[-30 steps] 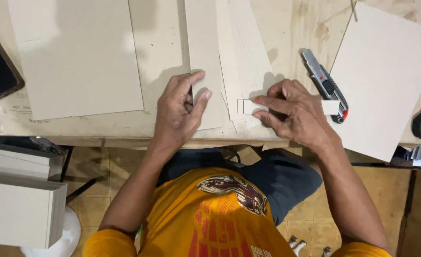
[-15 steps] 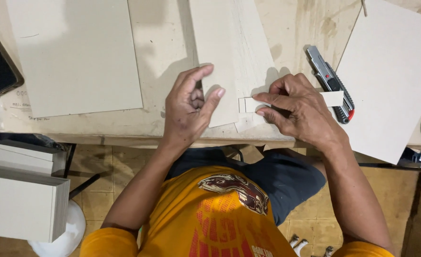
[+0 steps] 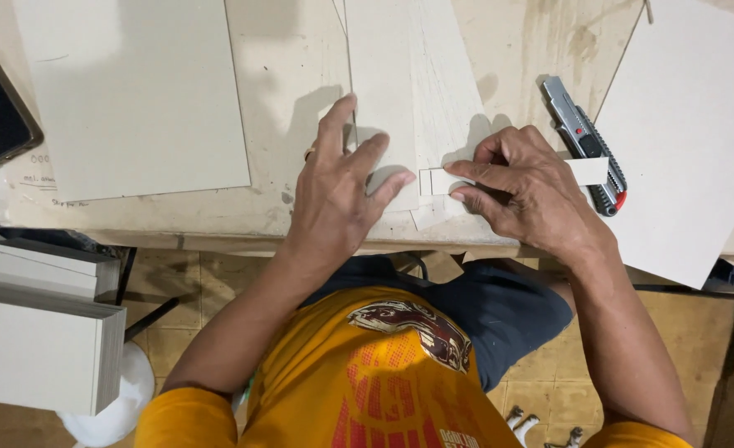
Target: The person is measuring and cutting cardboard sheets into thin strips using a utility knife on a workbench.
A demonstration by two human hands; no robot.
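Two hands work at the bench edge. Left hand lies flat, fingers spread, pressing down a tall grey board; something thin, perhaps a pencil, seems tucked under it, though the view is unclear. Right hand pinches a narrow card strip, laid crosswise with its left end touching the board's lower corner. Knife rests just beyond the right hand, under the strip's far end. Judgement: hold the board firmly, keep the strip square to the board's edge, and align it before marking.
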